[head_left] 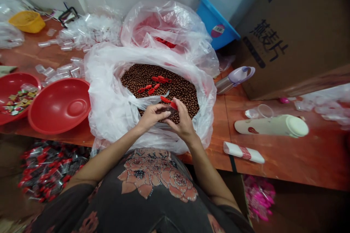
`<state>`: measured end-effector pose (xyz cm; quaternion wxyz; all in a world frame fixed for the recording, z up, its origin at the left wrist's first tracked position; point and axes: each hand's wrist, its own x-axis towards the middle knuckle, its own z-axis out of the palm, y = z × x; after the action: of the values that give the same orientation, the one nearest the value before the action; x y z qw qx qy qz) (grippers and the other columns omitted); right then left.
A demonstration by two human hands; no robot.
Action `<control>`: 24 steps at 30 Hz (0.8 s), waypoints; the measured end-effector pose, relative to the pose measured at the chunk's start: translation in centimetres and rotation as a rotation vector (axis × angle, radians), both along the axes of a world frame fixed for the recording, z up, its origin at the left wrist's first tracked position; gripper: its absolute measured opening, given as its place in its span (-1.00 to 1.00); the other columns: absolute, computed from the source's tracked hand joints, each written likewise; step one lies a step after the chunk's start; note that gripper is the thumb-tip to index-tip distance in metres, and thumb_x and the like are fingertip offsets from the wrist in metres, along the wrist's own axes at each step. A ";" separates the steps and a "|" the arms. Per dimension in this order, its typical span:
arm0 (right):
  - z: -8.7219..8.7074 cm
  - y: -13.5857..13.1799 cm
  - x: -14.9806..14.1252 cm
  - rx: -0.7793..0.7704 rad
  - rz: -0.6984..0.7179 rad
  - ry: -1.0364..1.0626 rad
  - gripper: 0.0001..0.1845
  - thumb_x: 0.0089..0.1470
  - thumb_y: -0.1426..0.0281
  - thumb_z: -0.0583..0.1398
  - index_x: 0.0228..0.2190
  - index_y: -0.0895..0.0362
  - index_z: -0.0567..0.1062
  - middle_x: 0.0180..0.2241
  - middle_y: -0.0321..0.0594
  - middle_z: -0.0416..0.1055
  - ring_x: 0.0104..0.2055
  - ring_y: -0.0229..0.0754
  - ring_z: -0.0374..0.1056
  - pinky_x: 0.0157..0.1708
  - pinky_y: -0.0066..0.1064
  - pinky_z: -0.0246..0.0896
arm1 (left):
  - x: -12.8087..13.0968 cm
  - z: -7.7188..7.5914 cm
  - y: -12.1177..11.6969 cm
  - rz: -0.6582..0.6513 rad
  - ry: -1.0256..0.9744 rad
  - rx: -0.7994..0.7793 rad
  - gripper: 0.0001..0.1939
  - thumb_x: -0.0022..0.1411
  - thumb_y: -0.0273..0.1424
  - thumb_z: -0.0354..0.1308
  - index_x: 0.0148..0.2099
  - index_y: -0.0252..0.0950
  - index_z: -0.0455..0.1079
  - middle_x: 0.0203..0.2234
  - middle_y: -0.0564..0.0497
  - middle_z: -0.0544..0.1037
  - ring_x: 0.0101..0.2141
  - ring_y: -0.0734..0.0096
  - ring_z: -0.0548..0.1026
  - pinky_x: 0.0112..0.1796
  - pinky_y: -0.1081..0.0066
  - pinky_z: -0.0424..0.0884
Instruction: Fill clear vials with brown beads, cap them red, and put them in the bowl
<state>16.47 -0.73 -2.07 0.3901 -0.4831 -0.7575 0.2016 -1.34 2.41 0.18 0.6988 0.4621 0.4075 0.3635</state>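
Holding a small clear container (171, 110) between the left hand (150, 117) and right hand (183, 121), with the fingers of both closed narrowly around it, just above glossy brown balls (190, 96) in a white plastic bag (102, 87). Apparently fitting a red cap (174, 106); calling, by judgement, for a steady left hold and a firm right press. Seemingly slanting lengthwise across the fingers, red end toward the right fingertips, though partly hidden. Beyond the fingertips, lying on the balls: loose red scoops (161, 79).

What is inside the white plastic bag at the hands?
Small brown balls, with several red plastic pieces on top. The left hand and right hand cover some; anything beneath the surface is hidden.
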 end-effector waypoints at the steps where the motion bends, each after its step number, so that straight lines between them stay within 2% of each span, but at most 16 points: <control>1: -0.1 0.0 -0.1 0.011 -0.004 -0.013 -0.08 0.13 0.28 0.27 0.37 0.01 -0.06 0.33 -0.02 0.18 0.38 0.01 0.10 0.35 0.03 0.06 | 0.0 -0.1 -0.1 0.007 -0.027 -0.050 -0.48 -0.04 -0.16 0.44 -0.06 -0.34 0.54 -0.19 -0.08 0.63 -0.25 0.35 0.56 -0.20 0.39 0.48; 3: -0.2 0.0 -0.3 0.011 0.032 -0.017 -0.11 0.13 0.28 0.27 0.35 0.01 -0.03 0.29 -0.02 0.23 0.34 0.00 0.18 0.32 0.00 0.12 | 0.0 -0.1 -0.3 0.015 -0.089 -0.179 -0.44 0.02 0.00 0.36 -0.09 -0.35 0.52 -0.25 -0.10 0.63 -0.29 0.36 0.57 -0.25 0.41 0.48; 6: -0.2 -0.3 -0.6 0.021 0.110 -0.062 -0.02 0.09 0.22 0.31 0.35 0.02 -0.09 0.24 0.00 0.29 0.28 0.04 0.25 0.26 0.00 0.19 | -0.2 0.1 -0.3 -0.041 -0.220 -0.412 -0.27 0.19 0.26 -0.03 -0.11 -0.33 0.49 -0.37 -0.14 0.62 -0.35 0.29 0.59 -0.34 0.37 0.50; 8: -0.3 -0.5 -0.9 0.066 0.128 -0.130 0.06 0.06 0.18 0.33 0.37 0.02 -0.16 0.21 0.02 0.33 0.27 0.10 0.24 0.24 0.07 0.17 | -0.3 0.4 -0.2 -0.105 -0.283 -0.522 -0.21 0.22 0.28 -0.16 -0.10 -0.34 0.48 -0.41 -0.15 0.61 -0.39 0.25 0.59 -0.38 0.34 0.50; 10: -0.4 -0.6 -1.1 0.109 0.120 -0.179 0.09 0.05 0.16 0.32 0.37 0.03 -0.19 0.19 0.03 0.34 0.26 0.14 0.22 0.21 0.11 0.16 | -0.4 0.7 -0.1 -0.121 -0.300 -0.574 -0.25 0.24 0.25 -0.13 -0.14 -0.35 0.48 -0.45 -0.13 0.60 -0.45 0.26 0.58 -0.40 0.33 0.50; 15: -0.4 -0.7 -1.6 0.190 0.075 -0.202 0.04 0.06 0.11 0.29 0.36 0.10 -0.12 0.16 0.10 0.26 0.21 0.16 0.22 0.16 0.10 0.20 | 0.0 0.6 -0.8 0.028 -0.228 -0.520 -0.55 0.24 0.01 0.10 -0.22 -0.31 0.45 -0.57 0.01 0.53 -0.61 0.40 0.49 -0.52 0.43 0.43; 17: 0.0 -0.5 -1.8 0.194 0.062 -0.227 0.03 0.07 0.10 0.28 0.35 0.13 -0.11 0.17 0.11 0.24 0.21 0.18 0.21 0.16 0.10 0.20 | 0.2 0.5 -1.1 0.082 -0.168 -0.480 -0.62 0.24 -0.06 0.14 -0.24 -0.31 0.44 -0.60 0.03 0.51 -0.65 0.44 0.46 -0.58 0.48 0.36; 21: 0.9 -0.1 -2.1 0.201 0.113 -0.310 -0.09 0.08 0.07 0.24 0.29 0.18 0.04 0.13 0.12 0.28 0.18 0.18 0.23 0.13 0.07 0.20 | 0.4 0.4 -1.7 0.141 -0.124 -0.410 -0.55 0.29 -0.04 0.02 -0.38 -0.32 0.39 -0.68 0.03 0.44 -0.71 0.50 0.37 -0.63 0.52 0.27; 24: 1.5 0.3 -2.7 0.246 0.140 -0.339 -0.23 0.09 0.07 0.22 0.19 0.22 0.19 0.06 0.12 0.35 0.12 0.17 0.27 0.10 0.03 0.22 | 0.4 0.5 -1.9 0.202 -0.113 -0.378 -0.57 0.26 -0.07 0.01 -0.45 -0.31 0.34 -0.72 0.05 0.39 -0.72 0.53 0.31 -0.65 0.52 0.24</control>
<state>13.78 -0.42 -0.62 0.2983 -0.4052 -0.8627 0.0503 -0.98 0.49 0.70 0.7547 0.2588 0.4729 0.3740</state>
